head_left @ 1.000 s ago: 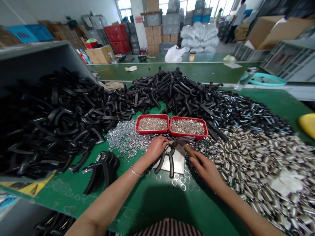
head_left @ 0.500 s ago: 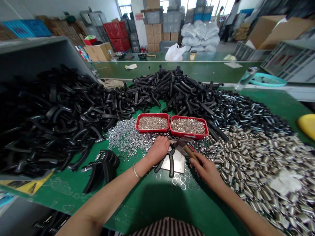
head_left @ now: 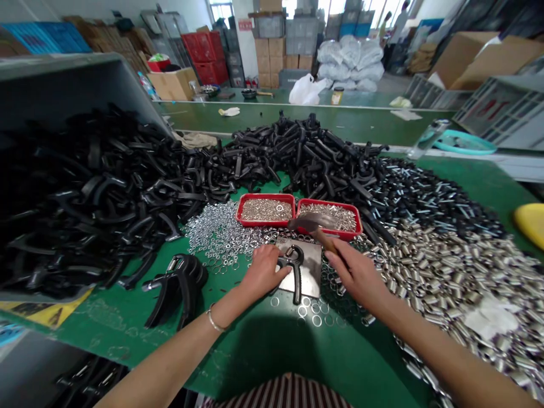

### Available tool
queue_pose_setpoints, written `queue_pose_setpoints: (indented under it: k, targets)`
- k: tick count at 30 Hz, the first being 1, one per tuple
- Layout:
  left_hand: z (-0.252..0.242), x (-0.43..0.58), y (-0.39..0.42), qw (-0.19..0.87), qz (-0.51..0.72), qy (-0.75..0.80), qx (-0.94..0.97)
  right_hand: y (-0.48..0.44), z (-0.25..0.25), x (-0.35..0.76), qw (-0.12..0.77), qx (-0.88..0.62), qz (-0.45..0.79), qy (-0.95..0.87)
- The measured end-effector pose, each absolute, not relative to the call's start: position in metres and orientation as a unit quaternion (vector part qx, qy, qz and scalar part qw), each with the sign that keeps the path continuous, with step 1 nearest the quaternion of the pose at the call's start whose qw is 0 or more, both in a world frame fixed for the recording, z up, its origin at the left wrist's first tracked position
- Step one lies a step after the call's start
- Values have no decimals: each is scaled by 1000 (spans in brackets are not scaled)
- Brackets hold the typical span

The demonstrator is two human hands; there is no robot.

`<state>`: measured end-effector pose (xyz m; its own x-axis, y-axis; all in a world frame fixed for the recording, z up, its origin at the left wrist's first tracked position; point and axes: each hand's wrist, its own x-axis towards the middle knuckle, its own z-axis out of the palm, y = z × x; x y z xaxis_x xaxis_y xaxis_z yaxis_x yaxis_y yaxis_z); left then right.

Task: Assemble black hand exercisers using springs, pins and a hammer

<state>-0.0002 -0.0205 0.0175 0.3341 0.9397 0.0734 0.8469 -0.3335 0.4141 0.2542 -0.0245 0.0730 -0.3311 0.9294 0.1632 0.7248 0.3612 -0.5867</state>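
Note:
On the metal plate (head_left: 312,272) lies a black hand grip strengthener (head_left: 296,277), its two handles splayed towards me. My left hand (head_left: 264,271) is closed on its left side, with the thumb laid across a handle. My right hand (head_left: 359,275) grips the wooden handle of a hammer (head_left: 313,221). The hammer's head, a little blurred, is raised over the near edge of the red trays. Several flat metal rings (head_left: 315,307) lie just below the plate. Further left stand other hand grip strengtheners (head_left: 181,289) with coil springs, close together.
Two red trays (head_left: 266,222) of small metal pins sit beyond the plate. Black handles (head_left: 297,141) are heaped at the back and spill from a grey bin (head_left: 123,73) at left. Nuts (head_left: 216,232) lie left of the plate, metal sleeves (head_left: 450,277) at right.
The hammer has lifted off the strengthener, up and away from me. My left hand has come down and left from the strengthener's top to its handle side.

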Motion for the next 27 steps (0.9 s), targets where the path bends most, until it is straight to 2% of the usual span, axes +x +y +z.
queue_pose_setpoints:
  k: [2, 4, 8, 12, 15, 20, 24, 27]
  targets:
    - [20, 2, -18, 155, 133, 570, 796, -12, 71, 249, 149, -527, 202, -812]
    - [19, 6, -15, 151, 119, 579, 792, -3, 69, 248, 97, -521, 204, -823]
    - [16, 8, -13, 139, 119, 585, 790, 0, 67, 251, 137, -504, 202, -828]
    - [22, 6, -24, 124, 124, 594, 785, -12, 65, 253, 84, -503, 178, -842]
    - [30, 6, -41, 94, 136, 619, 767, -25, 65, 252, 114, -458, 199, -859]
    - [30, 10, -61, 142, 45, 645, 750, -33, 64, 247, 86, -461, 228, -853]
    - [25, 13, -61, 159, 15, 652, 741, -15, 60, 249, 142, -485, 243, -828]
    - [25, 14, -57, 161, 0, 656, 737, -3, 59, 258, 127, -526, 256, -801]
